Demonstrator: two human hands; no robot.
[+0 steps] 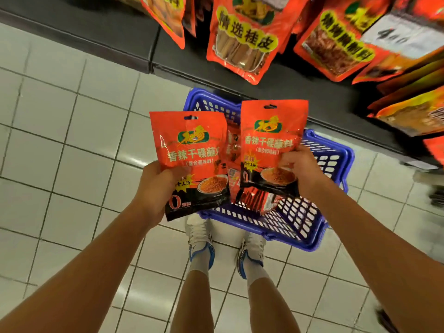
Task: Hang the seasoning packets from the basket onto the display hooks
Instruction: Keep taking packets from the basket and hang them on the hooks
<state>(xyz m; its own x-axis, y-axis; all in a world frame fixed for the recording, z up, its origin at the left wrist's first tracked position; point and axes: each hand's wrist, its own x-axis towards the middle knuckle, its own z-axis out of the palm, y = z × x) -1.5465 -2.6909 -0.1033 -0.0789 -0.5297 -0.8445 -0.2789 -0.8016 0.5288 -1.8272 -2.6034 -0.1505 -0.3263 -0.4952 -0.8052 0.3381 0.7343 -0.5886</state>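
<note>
My left hand (pixel 156 186) grips a red and black seasoning packet (pixel 189 150) by its lower left side, upright, with the hang hole at the top. My right hand (pixel 300 169) grips a second, matching packet (pixel 271 135) by its lower right edge, held a little higher. Both packets hover over a blue plastic basket (pixel 310 222) standing on the floor in front of my feet. More red packets (pixel 254 198) lie inside the basket, partly hidden by the two I hold. Red packets on the display (pixel 242 37) hang above; the hooks themselves are not visible.
A dark shelf base (pixel 120 37) runs along the top, above a white tiled floor (pixel 72 140). More hanging packets and a white price tag (pixel 396 37) fill the upper right. My shoes (pixel 199 239) stand just behind the basket.
</note>
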